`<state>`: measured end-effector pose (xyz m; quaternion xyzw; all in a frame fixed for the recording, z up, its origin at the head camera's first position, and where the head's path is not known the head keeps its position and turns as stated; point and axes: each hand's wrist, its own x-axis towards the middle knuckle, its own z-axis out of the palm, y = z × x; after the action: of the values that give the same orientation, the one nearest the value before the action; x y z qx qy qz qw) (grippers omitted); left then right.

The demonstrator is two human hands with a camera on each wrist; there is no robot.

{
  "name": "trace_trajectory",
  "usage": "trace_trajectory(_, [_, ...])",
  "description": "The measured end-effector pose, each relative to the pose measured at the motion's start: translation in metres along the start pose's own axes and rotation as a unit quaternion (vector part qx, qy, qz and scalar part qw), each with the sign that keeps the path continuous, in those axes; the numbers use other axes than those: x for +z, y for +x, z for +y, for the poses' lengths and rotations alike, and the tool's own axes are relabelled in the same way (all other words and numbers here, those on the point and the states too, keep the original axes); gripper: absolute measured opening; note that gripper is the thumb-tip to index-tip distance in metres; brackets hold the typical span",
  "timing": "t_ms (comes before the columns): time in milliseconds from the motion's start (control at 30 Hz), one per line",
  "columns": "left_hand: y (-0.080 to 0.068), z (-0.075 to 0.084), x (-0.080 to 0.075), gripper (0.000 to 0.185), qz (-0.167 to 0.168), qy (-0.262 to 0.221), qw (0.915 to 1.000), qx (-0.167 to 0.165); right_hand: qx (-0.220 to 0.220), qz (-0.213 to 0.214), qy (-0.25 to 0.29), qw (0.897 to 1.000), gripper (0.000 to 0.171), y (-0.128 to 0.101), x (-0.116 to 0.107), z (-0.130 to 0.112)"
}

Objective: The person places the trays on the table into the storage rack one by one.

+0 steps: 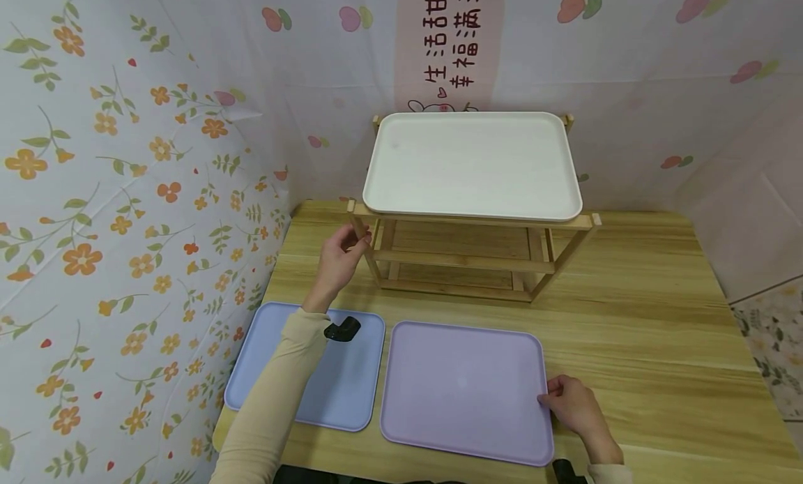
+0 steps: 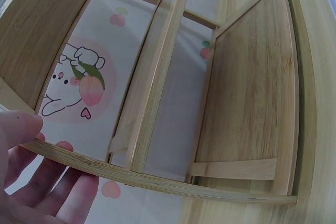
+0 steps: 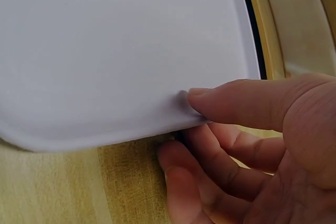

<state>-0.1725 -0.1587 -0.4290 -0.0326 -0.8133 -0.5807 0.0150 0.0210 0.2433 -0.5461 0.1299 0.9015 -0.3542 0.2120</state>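
Observation:
A wooden three-tier shelf rack [image 1: 464,262] stands at the back of the table, a white tray [image 1: 473,164] lying on its top. My left hand [image 1: 341,257] grips the rack's front left upright; in the left wrist view the thumb [image 2: 21,128] is on one side of the wooden bar [image 2: 121,173] and the fingers curl round the other. At the front of the table lies a purple tray [image 1: 464,393]. Its right edge is pinched by my right hand [image 1: 574,404], the thumb [image 3: 231,100] over the rim and the fingers beneath it.
Left of the purple tray lies a blue tray [image 1: 345,379], partly covered by my left forearm. A patterned cloth [image 1: 138,212] hangs along the left side and the back. Bare wooden table [image 1: 652,316] extends to the right.

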Motion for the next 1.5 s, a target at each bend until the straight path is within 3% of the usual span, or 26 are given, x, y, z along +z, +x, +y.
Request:
trace_trajectory(633, [-0.001,-0.001,0.000,0.028,0.003,-0.004,0.9999,0.014,-0.011,0.013,-0.038,0.999,0.016,-0.004,0.004,0.000])
trace_trajectory(833, [-0.001,0.000,0.000,0.029,0.002,-0.002,0.9999,0.011,-0.014,0.000,0.011,1.000,0.021,-0.005,0.006,-0.001])
trace_trajectory(933, [-0.001,0.000,0.000,0.029,0.002,-0.002,1.0000,0.009,0.004,-0.020,0.062,0.998,0.026,-0.006,0.008,0.001])
trace_trajectory(1033, [-0.001,0.000,0.000,0.029,0.003,-0.007,0.9999,0.007,0.016,-0.050,0.137,0.989,0.033,-0.008,0.008,0.006])
trace_trajectory(1267, [-0.001,0.005,0.001,0.030,0.000,-0.010,0.9999,0.002,-0.002,-0.147,0.277,0.950,0.050,-0.017,0.002,0.017])
trace_trajectory(1500, [-0.013,0.034,-0.001,0.029,-0.003,0.011,0.9999,0.004,-0.041,-0.193,0.360,0.912,0.054,-0.019,-0.002,0.025])
